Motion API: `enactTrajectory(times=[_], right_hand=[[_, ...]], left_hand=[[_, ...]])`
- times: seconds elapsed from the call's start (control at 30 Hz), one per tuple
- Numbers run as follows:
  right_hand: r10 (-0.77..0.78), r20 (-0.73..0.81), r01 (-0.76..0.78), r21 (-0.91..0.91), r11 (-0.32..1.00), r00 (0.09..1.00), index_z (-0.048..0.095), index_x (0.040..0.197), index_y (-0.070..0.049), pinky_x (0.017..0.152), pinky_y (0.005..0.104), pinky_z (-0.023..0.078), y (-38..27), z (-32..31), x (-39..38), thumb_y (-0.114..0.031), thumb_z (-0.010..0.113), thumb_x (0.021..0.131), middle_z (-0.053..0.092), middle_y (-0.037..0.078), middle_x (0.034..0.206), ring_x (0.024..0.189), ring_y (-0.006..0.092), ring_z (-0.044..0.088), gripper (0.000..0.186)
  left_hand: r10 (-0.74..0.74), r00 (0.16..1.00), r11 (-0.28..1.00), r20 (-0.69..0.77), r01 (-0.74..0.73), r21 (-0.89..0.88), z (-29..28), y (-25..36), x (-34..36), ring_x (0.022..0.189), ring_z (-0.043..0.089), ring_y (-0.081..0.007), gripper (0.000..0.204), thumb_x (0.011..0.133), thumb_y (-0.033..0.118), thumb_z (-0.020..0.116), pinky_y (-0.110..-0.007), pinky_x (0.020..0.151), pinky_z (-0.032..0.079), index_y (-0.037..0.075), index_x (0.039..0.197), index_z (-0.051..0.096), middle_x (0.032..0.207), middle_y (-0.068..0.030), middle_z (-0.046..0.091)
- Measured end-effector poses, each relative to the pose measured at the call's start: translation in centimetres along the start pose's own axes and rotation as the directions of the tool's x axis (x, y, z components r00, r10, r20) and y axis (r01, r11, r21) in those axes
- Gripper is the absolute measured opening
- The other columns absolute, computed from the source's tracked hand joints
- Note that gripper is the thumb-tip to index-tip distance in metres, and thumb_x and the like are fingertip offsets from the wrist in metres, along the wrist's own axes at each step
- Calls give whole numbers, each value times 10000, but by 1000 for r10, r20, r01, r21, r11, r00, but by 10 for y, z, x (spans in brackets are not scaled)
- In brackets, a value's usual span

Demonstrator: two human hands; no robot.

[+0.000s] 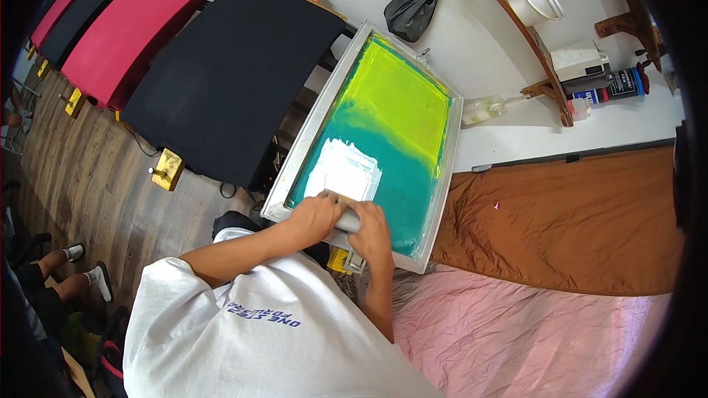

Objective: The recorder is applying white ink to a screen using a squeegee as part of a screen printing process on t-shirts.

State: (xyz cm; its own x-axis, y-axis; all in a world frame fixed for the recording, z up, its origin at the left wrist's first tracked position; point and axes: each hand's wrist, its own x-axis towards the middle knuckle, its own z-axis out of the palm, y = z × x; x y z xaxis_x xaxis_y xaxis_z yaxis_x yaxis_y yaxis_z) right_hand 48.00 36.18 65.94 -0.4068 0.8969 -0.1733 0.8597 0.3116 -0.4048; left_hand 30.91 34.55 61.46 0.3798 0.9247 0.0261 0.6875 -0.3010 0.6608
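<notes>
A metal-framed printing screen (398,221) lies tilted in front of me, with teal mesh and a yellow-green coated band across its far part. A thick patch of white ink (341,171) covers the near left of the mesh. My left hand (316,215) and my right hand (370,232) grip a squeegee (341,221) at the near edge of the white patch, fingers wrapped over it. Part of the squeegee is hidden under my fingers.
Black (221,81) and pink (140,22) fabric-covered boards line the left. A wall shelf (501,0) holds tubs and cans; a dark bag (409,15) hangs beside it. Brown (560,221) and pink cloths (531,339) lie right. Another person's legs (81,280) show lower left.
</notes>
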Motion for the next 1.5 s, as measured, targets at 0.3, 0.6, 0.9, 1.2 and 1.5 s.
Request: enactTrajectory(times=[0.3, 0.6, 0.9, 1.2, 1.5], right_hand=[[7, 67, -1, -89, 996, 998, 675, 1140, -79, 927, 450, 499, 8, -34, 41, -10, 591, 687, 651, 166, 1122, 1086, 372, 592, 466], [111, 140, -106, -46, 993, 984, 711, 1093, -83, 830, 460, 532, 28, -38, 99, -41, 618, 633, 695, 209, 991, 935, 414, 653, 471], [70, 31, -69, -39, 997, 997, 701, 1079, -28, 884, 428, 504, 28, -19, 76, 10, 602, 617, 675, 223, 1063, 989, 414, 630, 474], [39, 0, -39, 6, 999, 999, 718, 1065, -54, 902, 458, 487, 21, -7, 42, 4, 603, 655, 665, 208, 1032, 999, 413, 600, 430], [37, -29, -36, 23, 999, 999, 709, 1079, -56, 900, 452, 485, 5, -2, 13, 26, 602, 655, 665, 192, 1039, 996, 399, 596, 445]], left_hand=[[20, 1000, 1000, -18, -19, 22, -34, -4, 45, 804, 698, -345, 266, 678, 33, 698, -432, 702, 570, 51, 943, 677, 829, -155, 695], [-107, 994, 994, -9, 107, 19, -25, -30, 101, 782, 687, -386, 282, 663, 50, 717, -437, 723, 568, 46, 945, 706, 825, -202, 691], [-105, 993, 995, -49, 105, -3, -20, -19, 76, 794, 693, -373, 264, 664, -8, 690, -442, 718, 567, 42, 923, 699, 828, -195, 692], [-91, 994, 996, -58, 92, 0, -17, -2, 41, 803, 689, -360, 274, 675, -31, 672, -438, 715, 561, 43, 939, 686, 854, -168, 685], [-98, 994, 995, -48, 97, -39, -9, 4, 14, 815, 684, -357, 327, 681, -17, 685, -436, 735, 559, 59, 999, 693, 898, -151, 682]])
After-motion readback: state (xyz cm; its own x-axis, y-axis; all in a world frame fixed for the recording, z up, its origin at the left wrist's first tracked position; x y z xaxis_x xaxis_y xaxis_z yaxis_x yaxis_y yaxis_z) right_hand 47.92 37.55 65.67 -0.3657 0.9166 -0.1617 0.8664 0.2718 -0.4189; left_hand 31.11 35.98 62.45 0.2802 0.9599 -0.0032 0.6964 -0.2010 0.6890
